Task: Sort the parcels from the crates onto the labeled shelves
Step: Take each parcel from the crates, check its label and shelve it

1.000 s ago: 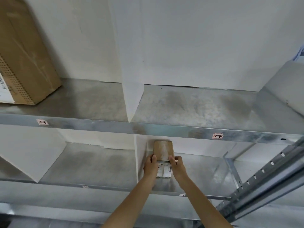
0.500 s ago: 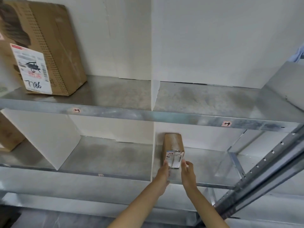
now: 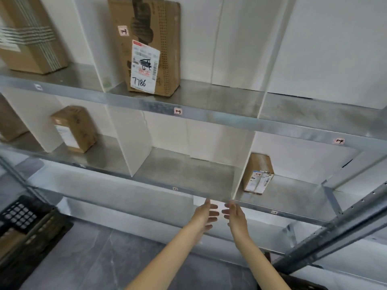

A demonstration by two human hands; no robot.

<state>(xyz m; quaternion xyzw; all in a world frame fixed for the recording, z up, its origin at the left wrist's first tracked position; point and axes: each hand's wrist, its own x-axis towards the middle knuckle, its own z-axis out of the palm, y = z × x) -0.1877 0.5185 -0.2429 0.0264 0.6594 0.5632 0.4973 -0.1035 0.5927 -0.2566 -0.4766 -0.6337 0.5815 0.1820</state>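
Upper shelf before me: taped box far left, tall 7786 box next bay. Lower shelf: small box left bay, labelled parcel right bay, just beside divider.

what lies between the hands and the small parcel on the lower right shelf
In the head view, only the shelf's front edge and a bare strip of shelf floor separate the left hand and right hand from the parcel.

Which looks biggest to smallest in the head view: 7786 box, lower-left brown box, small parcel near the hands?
7786 box
lower-left brown box
small parcel
The last two look close; blur makes that order unsure.
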